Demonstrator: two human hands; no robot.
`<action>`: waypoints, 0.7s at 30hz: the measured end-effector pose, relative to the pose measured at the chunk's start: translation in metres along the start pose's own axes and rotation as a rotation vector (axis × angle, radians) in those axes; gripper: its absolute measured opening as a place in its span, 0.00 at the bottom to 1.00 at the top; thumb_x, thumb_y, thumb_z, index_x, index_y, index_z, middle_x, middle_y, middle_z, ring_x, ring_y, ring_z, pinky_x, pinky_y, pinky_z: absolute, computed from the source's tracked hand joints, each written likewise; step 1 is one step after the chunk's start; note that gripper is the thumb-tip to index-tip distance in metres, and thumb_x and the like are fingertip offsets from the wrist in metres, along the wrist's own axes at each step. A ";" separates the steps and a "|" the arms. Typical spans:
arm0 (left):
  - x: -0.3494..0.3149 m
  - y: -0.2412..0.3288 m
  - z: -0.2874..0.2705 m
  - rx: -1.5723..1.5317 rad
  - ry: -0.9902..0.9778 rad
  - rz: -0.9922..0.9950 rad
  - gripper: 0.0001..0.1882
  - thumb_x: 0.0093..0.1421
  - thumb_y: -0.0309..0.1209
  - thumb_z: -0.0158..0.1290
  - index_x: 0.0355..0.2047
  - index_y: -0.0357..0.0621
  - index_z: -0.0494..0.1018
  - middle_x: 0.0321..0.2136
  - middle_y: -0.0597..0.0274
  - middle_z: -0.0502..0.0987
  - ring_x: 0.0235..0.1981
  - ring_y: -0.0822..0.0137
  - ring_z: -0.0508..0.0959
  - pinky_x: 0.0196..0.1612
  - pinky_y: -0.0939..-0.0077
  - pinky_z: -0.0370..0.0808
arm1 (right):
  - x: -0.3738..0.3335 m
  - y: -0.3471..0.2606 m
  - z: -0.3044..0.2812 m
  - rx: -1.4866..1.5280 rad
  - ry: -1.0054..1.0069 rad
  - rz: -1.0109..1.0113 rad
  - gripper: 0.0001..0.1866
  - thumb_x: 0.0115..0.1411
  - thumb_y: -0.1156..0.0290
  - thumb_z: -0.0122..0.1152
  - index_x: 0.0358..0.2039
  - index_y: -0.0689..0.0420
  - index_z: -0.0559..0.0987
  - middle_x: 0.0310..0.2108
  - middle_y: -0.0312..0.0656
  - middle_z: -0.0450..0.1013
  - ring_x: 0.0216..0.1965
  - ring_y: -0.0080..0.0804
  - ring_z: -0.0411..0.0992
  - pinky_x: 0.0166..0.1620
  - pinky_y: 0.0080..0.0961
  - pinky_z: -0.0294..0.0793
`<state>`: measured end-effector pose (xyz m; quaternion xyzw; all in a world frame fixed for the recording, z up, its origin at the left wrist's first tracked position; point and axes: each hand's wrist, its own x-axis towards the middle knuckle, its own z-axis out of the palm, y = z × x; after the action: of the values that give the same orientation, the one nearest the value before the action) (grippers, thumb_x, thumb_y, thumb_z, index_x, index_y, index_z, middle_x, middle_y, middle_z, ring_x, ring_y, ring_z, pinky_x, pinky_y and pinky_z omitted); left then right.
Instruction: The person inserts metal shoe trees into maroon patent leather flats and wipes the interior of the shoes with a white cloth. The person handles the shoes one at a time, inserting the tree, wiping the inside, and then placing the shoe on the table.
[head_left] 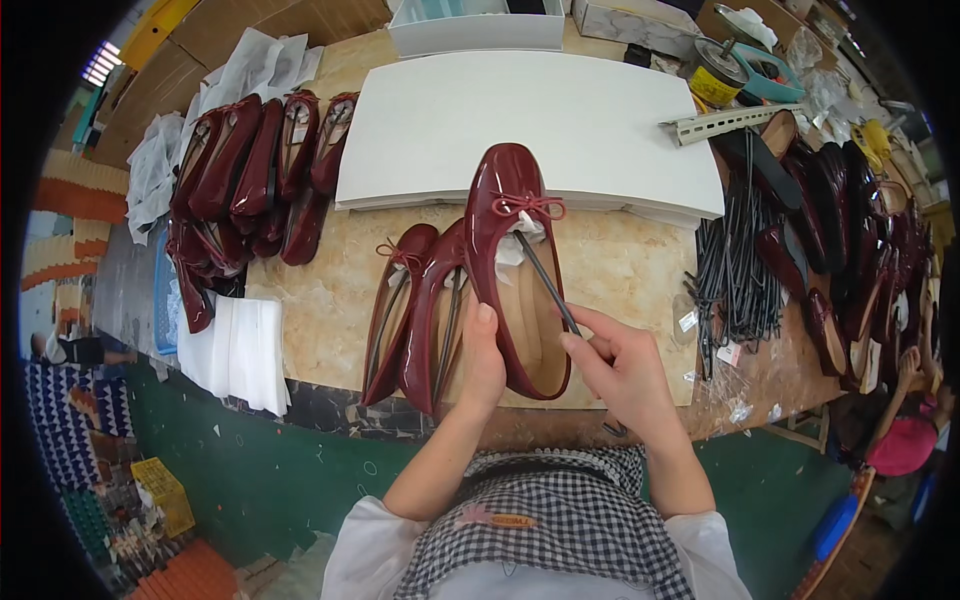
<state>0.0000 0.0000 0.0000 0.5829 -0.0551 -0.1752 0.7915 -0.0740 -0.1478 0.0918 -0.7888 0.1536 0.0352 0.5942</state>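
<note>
A glossy dark red ballet flat point(505, 175) with a thin bow is held upright, toe pointing away from me. My left hand point(482, 362) is closed on its left side, thumb along the rim. My right hand point(622, 368) pinches the near end of a thin black shoe stick point(543, 272), which runs inside the shoe toward the toe. White tissue paper point(510, 252) shows in the toe opening. Just left, two similar flats, an outer one point(418, 240) and an inner one point(424, 345), lie side by side on the table with black sticks inside.
White sheets point(530, 115) are stacked behind the shoe. More red flats point(228, 165) are piled at left above folded white tissue point(235, 350). At right lie a bundle of black sticks point(738, 270) and many more flats point(835, 210). A tin point(715, 75) stands at back right.
</note>
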 end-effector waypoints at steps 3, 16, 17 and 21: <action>-0.003 -0.001 -0.001 0.010 -0.005 0.007 0.30 0.69 0.51 0.32 0.61 0.41 0.58 0.54 0.56 0.69 0.55 0.64 0.69 0.58 0.68 0.65 | -0.002 -0.003 0.001 0.068 -0.008 0.000 0.18 0.64 0.75 0.53 0.55 0.58 0.74 0.13 0.27 0.60 0.15 0.10 0.57 0.18 0.15 0.54; -0.016 -0.004 0.018 0.101 -0.002 0.136 0.47 0.61 0.65 0.37 0.62 0.32 0.53 0.55 0.47 0.67 0.54 0.60 0.70 0.56 0.67 0.67 | 0.024 0.018 0.043 -0.420 0.493 -0.532 0.13 0.58 0.74 0.59 0.43 0.65 0.78 0.14 0.46 0.68 0.14 0.38 0.69 0.19 0.31 0.66; -0.016 -0.004 0.020 0.121 0.011 0.155 0.48 0.61 0.66 0.38 0.62 0.32 0.53 0.55 0.47 0.67 0.54 0.60 0.71 0.56 0.67 0.67 | 0.024 0.021 0.045 -0.491 0.497 -0.530 0.13 0.58 0.73 0.59 0.43 0.65 0.79 0.13 0.46 0.68 0.14 0.38 0.69 0.20 0.31 0.67; -0.025 -0.029 0.010 0.153 0.026 0.008 0.38 0.66 0.54 0.40 0.62 0.32 0.54 0.52 0.50 0.70 0.51 0.62 0.73 0.54 0.68 0.68 | 0.008 0.025 0.047 -0.479 0.324 -0.326 0.15 0.59 0.71 0.59 0.46 0.61 0.78 0.18 0.46 0.73 0.14 0.38 0.69 0.21 0.29 0.69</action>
<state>-0.0322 -0.0086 -0.0216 0.6436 -0.0604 -0.1599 0.7461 -0.0675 -0.1109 0.0526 -0.9157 0.1052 -0.1510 0.3574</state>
